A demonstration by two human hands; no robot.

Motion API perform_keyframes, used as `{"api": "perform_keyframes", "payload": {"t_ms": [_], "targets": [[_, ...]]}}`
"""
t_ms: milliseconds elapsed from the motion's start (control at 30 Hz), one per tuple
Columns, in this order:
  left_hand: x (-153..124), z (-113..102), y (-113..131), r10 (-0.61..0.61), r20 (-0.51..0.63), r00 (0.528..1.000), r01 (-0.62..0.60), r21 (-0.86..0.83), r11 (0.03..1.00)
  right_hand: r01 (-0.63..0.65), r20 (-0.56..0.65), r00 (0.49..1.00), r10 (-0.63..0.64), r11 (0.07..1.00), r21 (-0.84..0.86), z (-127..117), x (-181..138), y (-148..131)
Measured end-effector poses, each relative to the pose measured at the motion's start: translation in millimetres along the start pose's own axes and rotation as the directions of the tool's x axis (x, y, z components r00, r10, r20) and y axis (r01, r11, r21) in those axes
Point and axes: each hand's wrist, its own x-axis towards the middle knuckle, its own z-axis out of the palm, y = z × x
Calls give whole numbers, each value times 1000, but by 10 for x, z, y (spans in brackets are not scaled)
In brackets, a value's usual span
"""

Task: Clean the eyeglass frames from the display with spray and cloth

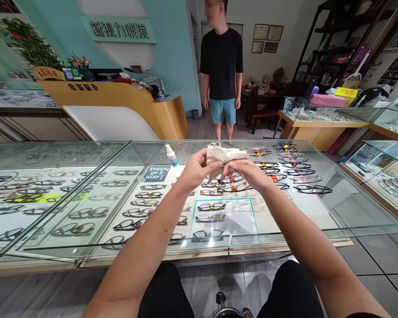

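Above the glass counter, a pair of thin-rimmed glasses [220, 153] is held up together with a pale cleaning cloth [233, 153]. My left hand [199, 170] is closed on the cloth, which is wrapped about one lens, with the thumb in front. My right hand [248, 172] pinches the frame of the glasses near its middle, thumb and fingers together, close to the cloth's lower edge. Part of the frame is hidden by the fingers and cloth. A small white spray bottle [172, 156] with a blue label stands on the glass left of my hands.
Below my hands is a glass display case [271, 223] with rows of eyeglasses [211, 206] inside. A blue printed card [157, 173] lies near the bottle. Across the counter stands a person [221, 66] in a black shirt. Behind are a wooden reception desk [170, 117] and more display cases [327, 115].
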Motion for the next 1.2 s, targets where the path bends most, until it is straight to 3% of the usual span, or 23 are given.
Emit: {"api": "perform_keyframes", "payload": {"t_ms": [133,300,433,600,733,833,1033,1200], "targets": [[-64,144,-40,-8,25,1000,9,-44,999,5,63,998,-8,998,56,80,22,70],[-69,155,-87,1,-88,996,-5,-43,999,14,72,997,-17,999,37,138,28,117],[17,69,-193,-13,-161,987,1,-73,997,37,4,999,-37,999,31,87,30,123],[79,42,-258,-27,-202,979,2,-123,992,129,-182,975,-128,992,-6,-17,33,97],[65,51,-271,-89,-137,987,77,-89,993,196,-320,924,-210,978,-74,-40,49,55],[42,72,-282,-107,-68,992,105,-35,994,196,-368,908,-202,979,-54,-33,61,36],[-28,179,-253,-120,82,989,115,68,991,162,-345,928,-143,986,27,11,77,80],[-64,242,-279,-115,79,990,111,53,992,143,-295,947,-128,989,31,67,78,120]]}}
